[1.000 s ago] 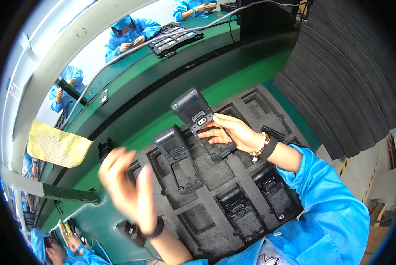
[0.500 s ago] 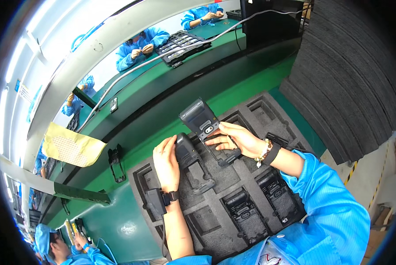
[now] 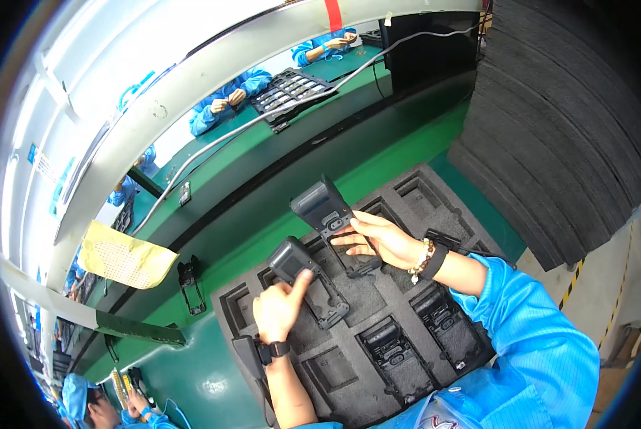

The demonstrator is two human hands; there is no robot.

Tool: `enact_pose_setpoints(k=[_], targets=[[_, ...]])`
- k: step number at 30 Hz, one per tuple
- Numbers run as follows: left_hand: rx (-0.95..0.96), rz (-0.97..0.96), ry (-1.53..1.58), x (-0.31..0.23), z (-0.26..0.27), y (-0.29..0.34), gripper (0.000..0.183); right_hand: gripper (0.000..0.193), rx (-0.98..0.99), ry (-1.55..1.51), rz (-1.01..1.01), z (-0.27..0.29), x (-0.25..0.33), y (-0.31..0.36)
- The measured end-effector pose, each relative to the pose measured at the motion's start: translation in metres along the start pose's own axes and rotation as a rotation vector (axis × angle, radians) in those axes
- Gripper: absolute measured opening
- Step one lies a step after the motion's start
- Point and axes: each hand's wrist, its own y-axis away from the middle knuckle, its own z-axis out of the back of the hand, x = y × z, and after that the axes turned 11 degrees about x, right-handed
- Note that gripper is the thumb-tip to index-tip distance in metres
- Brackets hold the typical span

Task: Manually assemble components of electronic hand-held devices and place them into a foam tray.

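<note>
My right hand (image 3: 385, 239) pinches the lower edge of a black device housing (image 3: 320, 201) between thumb and index finger. The other fingers are spread behind its open frame, and the solid end tilts up and away from me. At my left hand (image 3: 279, 307) is a second black housing (image 3: 289, 259) with a similar open frame. My left thumb presses along its side, while the curled fingers are mostly hidden. Both housings are over a grey foam tray (image 3: 363, 314), whose near pockets hold further black housings (image 3: 393, 350).
A tall stack of dark foam sheets (image 3: 549, 136) rises at the right. One black frame (image 3: 190, 286) lies on the green bench to the left, below a hanging yellow sheet (image 3: 124, 256). Beyond the white beam (image 3: 156, 107), co-workers in blue sit near a parts tray (image 3: 292, 93).
My left hand has moved down and turned, bringing its thumb onto the side of the left housing, which has tilted. The right housing has shifted slightly lower in view, still in my right hand.
</note>
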Motion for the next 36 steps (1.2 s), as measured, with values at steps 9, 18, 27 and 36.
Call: enact_pose_setpoints(k=[9, 18, 27, 36], targets=[[0.213, -0.364, 1.422, 0.004, -0.011, -0.012, 0.012, 0.027, -0.016, -0.164, 0.139, 0.013, 0.001, 0.003], [0.149, -0.546, 1.623, -0.023, -0.019, 0.001, 0.011, 0.059, 0.307, -0.274, 0.020, 0.009, -0.003, 0.007], [0.005, -0.387, 1.421, -0.002, -0.037, -0.013, 0.014, 0.059, 0.252, -0.027, 0.013, -0.003, -0.002, 0.007], [0.149, -0.269, 1.370, 0.016, -0.032, -0.024, 0.015, 0.068, 0.252, -0.011, 0.059, -0.006, -0.001, 0.004]])
